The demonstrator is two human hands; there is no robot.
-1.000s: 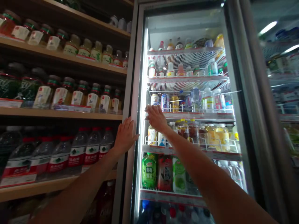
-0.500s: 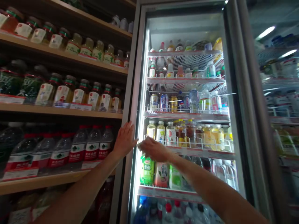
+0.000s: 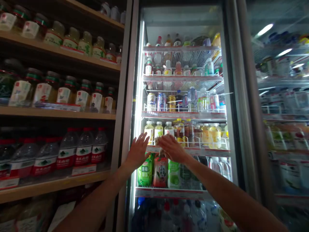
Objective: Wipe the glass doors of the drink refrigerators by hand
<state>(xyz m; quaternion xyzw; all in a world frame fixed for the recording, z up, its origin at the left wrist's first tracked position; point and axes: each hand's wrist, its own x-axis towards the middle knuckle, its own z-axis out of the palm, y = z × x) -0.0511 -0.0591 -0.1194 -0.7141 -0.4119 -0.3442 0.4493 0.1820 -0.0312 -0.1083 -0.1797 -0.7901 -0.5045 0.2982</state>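
My left hand [image 3: 137, 151] is open, fingers apart and pointing up, at the left edge of a lit drinks fridge's glass door [image 3: 178, 25]. It appears to rest on the door, though contact is hard to tell. Just right of it, my right hand [image 3: 172, 149] is palm down with its fingers together. A small pale thing [image 3: 158, 140] shows at the right fingertips, too blurred to name. Behind the hands stand pale yellow bottles [image 3: 158, 129], a green drink bottle [image 3: 145, 172] and a red drink bottle [image 3: 160, 172].
Left of the fridge, wooden shelves [image 3: 96, 114] hold juice bottles [image 3: 64, 95] and red-capped water bottles [image 3: 80, 146]. A metal door frame [image 3: 248, 106] divides this fridge from another glass-fronted one [image 3: 287, 129] on the right. Cans [image 3: 161, 101] stand on a wire shelf higher up.
The view has shifted slightly right. Relative to the door, both hands have moved right, from the fridge's left frame onto the glass area, and my right hand is farther in.
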